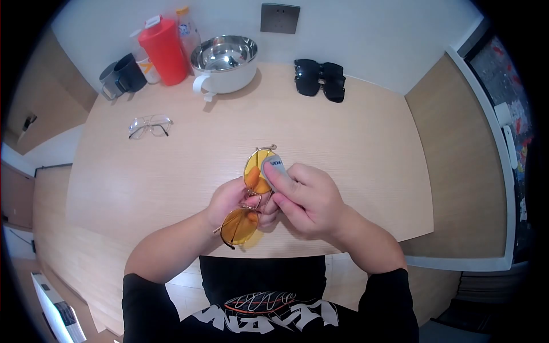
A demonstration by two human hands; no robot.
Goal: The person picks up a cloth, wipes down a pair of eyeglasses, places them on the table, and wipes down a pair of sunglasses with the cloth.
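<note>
Yellow-lensed glasses (239,226) with thin metal frames are held above the front of the table, one lens above the other. My left hand (230,201) is closed around their middle, with some fingers behind the lenses. A small grey cloth (274,170) with dark lettering is pinched in my right hand (311,200), the thumb pressing it against the right side of the upper lens. Part of the cloth is hidden by my right fingers.
Clear glasses (151,126) lie on the table (366,166) at the left. Dark sunglasses (320,79) rest near the wall. Behind stand a steel-lined bowl (231,77), a red tumbler (164,51), a bottle (187,31) and dark mugs (130,74).
</note>
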